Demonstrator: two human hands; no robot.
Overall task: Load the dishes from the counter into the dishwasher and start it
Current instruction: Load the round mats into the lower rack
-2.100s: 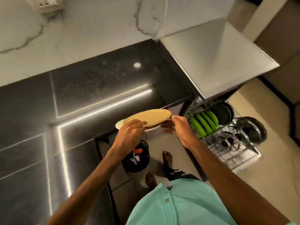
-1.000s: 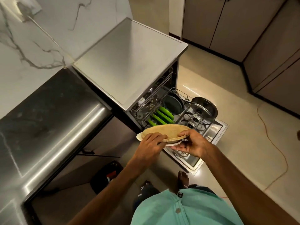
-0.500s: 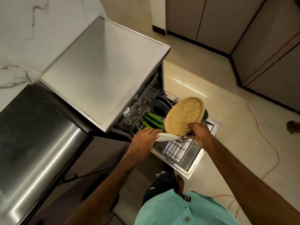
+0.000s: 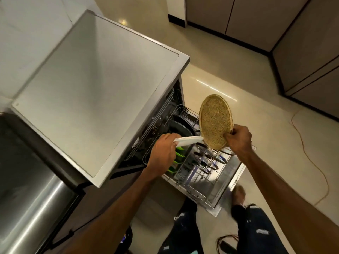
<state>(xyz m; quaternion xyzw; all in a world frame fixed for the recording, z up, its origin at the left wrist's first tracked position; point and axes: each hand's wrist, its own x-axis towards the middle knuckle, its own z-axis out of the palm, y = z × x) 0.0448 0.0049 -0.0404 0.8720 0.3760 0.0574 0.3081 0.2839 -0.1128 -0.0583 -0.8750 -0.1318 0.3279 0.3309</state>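
Tan plate tilts up from gripping right hand.

The grey steel dishwasher has its wire rack pulled out at 4 o'clock. In the rack: green plastic plates at 9 o'clock, dark round pans at 12, metal-rimmed lids at 3. Above, the white plate in the left hand lies at 9 o'clock of the round speckled tan plate in the right hand.
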